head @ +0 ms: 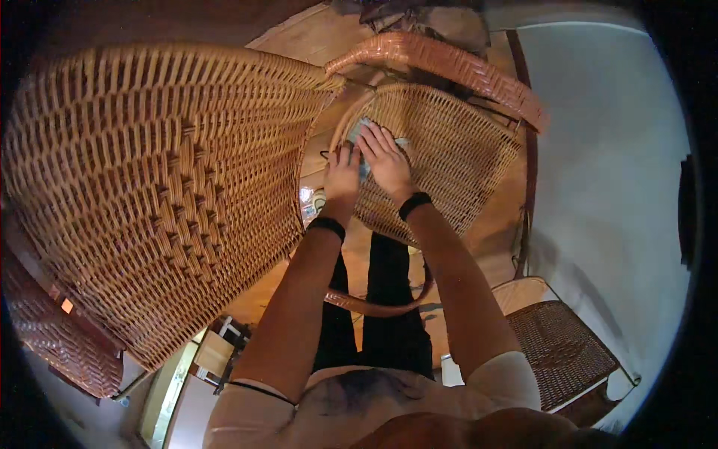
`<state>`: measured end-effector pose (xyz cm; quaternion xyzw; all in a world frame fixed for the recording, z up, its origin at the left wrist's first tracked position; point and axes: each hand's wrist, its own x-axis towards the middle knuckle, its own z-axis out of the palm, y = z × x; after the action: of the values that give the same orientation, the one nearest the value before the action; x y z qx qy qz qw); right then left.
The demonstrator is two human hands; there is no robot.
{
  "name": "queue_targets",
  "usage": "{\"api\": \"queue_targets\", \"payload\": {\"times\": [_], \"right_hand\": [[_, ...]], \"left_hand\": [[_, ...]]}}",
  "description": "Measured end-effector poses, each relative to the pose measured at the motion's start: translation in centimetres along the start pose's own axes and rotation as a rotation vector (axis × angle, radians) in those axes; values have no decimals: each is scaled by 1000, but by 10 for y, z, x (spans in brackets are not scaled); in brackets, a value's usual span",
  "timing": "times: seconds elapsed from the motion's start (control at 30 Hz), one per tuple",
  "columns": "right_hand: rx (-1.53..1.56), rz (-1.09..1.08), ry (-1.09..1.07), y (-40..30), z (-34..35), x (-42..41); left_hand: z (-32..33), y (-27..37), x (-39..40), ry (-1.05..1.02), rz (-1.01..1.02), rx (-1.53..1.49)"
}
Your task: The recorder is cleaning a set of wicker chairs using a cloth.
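A wicker chair stands before me, its woven seat under my hands and its tall backrest at the left. A pale, crumpled cloth lies on the seat near the backrest. My right hand rests flat over the cloth with its fingers stretched out. Close beside it, my left hand has its fingertips at the cloth's left edge; whether they pinch it is hidden. Each wrist wears a black band. One braided armrest curves along the seat's far side, and another crosses before my legs.
A second woven seat is at the lower right, by a pale wall. Through the gap by the backrest shows a glossy object. A small wooden-topped stool stands at the lower left. Dark bundled material lies beyond the armrest.
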<state>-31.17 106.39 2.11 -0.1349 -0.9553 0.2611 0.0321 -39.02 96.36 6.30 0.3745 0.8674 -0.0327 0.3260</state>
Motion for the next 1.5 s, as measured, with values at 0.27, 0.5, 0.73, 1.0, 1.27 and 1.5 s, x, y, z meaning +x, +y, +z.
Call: {"api": "queue_targets", "payload": {"times": [0.27, 0.5, 0.73, 1.0, 1.27, 1.5], "right_hand": [[418, -12, -77, -35, 28, -58], [132, -71, -12, -5, 37, -13], [-82, 61, 207, 35, 8, 35], [189, 58, 189, -4, 37, -12], [-63, 170, 249, 47, 5, 40], [-95, 178, 173, 30, 15, 10]], "left_hand": [[66, 9, -52, -17, -309, -127], [71, -19, -6, 399, -142, -895], [6, 2, 58, 458, 181, -238], [62, -12, -5, 327, -49, -388], [16, 28, 77, 460, 158, -222], [25, 21, 45, 356, 184, -159]]}}
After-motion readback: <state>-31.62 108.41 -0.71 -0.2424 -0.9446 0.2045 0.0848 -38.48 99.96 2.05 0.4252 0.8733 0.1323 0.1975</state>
